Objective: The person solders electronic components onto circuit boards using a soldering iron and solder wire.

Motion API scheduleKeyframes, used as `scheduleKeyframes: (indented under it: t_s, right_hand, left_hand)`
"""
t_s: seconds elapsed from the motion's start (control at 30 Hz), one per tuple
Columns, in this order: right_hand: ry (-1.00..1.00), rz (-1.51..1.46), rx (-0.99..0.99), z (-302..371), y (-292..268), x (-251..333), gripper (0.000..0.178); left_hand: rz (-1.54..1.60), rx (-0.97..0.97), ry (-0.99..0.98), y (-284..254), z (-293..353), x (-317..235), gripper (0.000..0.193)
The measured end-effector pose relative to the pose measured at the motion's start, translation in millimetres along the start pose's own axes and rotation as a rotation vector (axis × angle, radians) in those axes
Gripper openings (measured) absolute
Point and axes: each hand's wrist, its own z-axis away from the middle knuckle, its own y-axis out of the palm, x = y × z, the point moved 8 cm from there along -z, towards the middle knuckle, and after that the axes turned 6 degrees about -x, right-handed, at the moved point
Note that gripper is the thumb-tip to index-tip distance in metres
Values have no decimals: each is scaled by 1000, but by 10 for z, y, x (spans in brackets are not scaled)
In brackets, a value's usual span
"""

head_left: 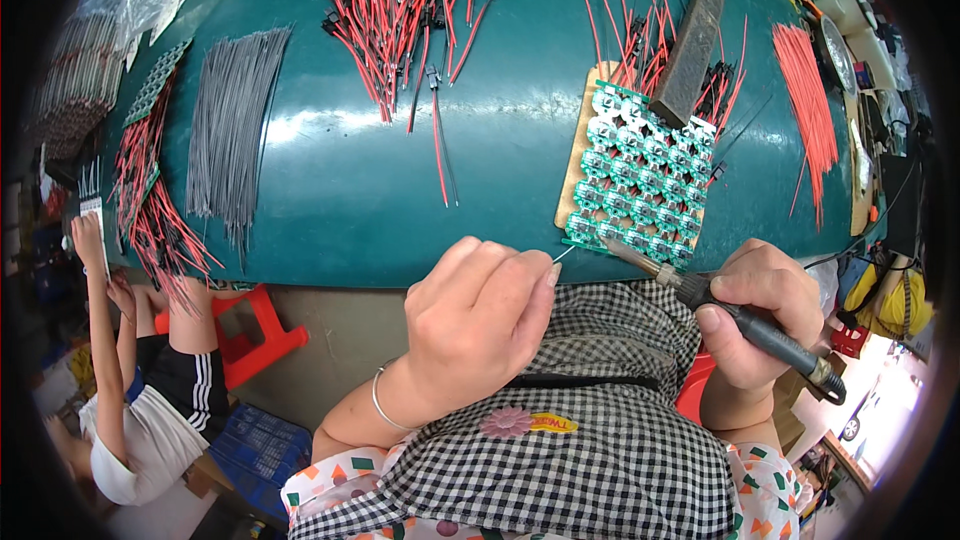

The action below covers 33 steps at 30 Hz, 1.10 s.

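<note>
My right hand (762,310) grips a soldering iron (750,328) by its black handle. Its metal tip reaches the near left corner of a green circuit board panel (640,175), made of several rows of small round boards. My left hand (485,315) is closed, with a thin pale wire (566,253) pinched between thumb and fingers. That wire points at the same corner, close to the iron's tip. Under the panel lies a brown backing board (572,195). A dark rectangular bar (690,48) rests across the panel's far part, and red and black wires (640,35) stick out beyond it.
On the green table (340,230) lie connector wires (400,20), grey wires (232,130), red wires (803,100) and a wired board bundle (150,180). Tape rolls (845,5) line the right edge. At left, another person (150,420) sits near a red stool (260,335).
</note>
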Motion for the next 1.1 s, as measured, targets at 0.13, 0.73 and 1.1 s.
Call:
scheduleKeyframes:
  t_s: [0.13, 0.73, 1.1]
  right_hand:
    - [57, 4, -9, 5, 0, -52, 21]
    - [84, 27, 178, -162, 156, 45, 23]
    - [92, -19, -17, 43, -129, -5, 22]
  left_hand:
    - [-19, 97, -25, 88, 9, -20, 17]
    - [-68, 70, -3, 180, 16, -24, 16]
    - [-5, 97, -4, 105, 26, -93, 17]
